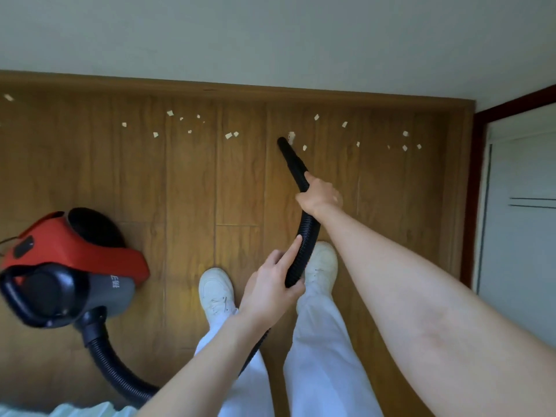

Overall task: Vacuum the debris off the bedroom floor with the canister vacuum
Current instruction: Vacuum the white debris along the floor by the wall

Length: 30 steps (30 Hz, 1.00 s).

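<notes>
A red and black canister vacuum (72, 266) sits on the wooden floor (192, 182) at the left. Its black ribbed hose (307, 236) loops under my arms and runs up the middle. My right hand (320, 197) grips the hose near the nozzle. My left hand (270, 288) holds the hose lower down, index finger stretched along it. The nozzle tip (282, 142) touches the floor beside a paper scrap (291, 135). Several small pale scraps of debris (228, 135) lie scattered in a band along the far wall.
A wooden skirting board (240, 91) and a grey wall bound the floor at the far side. A dark red door frame (478, 188) and a white door (523, 212) stand at the right. My white shoes and trousers (319, 341) are below the hose.
</notes>
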{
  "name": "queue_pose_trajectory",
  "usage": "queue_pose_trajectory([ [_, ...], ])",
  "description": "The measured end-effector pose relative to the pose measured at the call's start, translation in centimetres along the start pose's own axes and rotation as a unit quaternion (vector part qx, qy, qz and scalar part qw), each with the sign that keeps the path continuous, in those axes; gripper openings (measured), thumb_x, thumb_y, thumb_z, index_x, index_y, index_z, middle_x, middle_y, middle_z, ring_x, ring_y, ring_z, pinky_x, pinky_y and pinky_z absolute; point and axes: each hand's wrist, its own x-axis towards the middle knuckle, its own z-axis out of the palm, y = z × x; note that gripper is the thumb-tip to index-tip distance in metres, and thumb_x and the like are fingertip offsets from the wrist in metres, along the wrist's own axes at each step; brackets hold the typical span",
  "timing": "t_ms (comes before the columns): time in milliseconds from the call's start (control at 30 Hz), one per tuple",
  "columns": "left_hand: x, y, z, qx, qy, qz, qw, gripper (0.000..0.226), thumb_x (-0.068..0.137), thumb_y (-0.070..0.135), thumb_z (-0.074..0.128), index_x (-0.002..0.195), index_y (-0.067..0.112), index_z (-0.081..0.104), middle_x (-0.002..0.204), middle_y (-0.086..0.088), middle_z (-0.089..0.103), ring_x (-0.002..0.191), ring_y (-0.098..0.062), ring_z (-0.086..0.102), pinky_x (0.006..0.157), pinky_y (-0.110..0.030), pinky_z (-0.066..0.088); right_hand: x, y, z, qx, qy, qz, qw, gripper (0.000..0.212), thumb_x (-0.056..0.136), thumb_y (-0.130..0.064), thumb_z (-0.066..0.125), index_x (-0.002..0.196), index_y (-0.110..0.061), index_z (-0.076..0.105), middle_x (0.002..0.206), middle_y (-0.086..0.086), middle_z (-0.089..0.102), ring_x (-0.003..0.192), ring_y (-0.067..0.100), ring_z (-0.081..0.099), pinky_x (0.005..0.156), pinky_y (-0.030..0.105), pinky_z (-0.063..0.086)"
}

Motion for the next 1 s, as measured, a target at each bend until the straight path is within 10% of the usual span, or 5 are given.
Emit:
queue_pose_trajectory([
  [600, 10.6, 12.7, 13.2, 0.221, -0.067, 0.167, 0.958, 0.07, 0.093, 0.027, 0.05, 0.149, 0.037, 0.008, 0.126, 0.001, 0.045, 0.073, -0.016, 0.055, 0.05, -0.024, 0.039, 3.9, 24.0, -9.9, 0.259, 0.074, 0.188, 0.944, 0.067, 0.092, -0.027, 0.053, 0.151, -0.031, 0.024, 0.139, 0.003, 0.051, 0.106, 0.024, 0.06, 0.078, 0.032, 0.052],
  [1000, 11.1, 14.3, 14.4, 0.222, -0.082, 0.17, 0.957, 0.071, 0.093, 0.028, 0.05, 0.149, 0.036, 0.007, 0.127, 0.001, 0.044, 0.078, -0.017, 0.059, 0.054, -0.025, 0.045, 4.3, 25.9, -10.7, 0.306, 0.033, 0.173, 0.936, 0.068, 0.092, -0.027, 0.055, 0.152, -0.03, 0.023, 0.14, 0.005, 0.049, 0.106, 0.024, 0.058, 0.084, 0.036, 0.054],
])
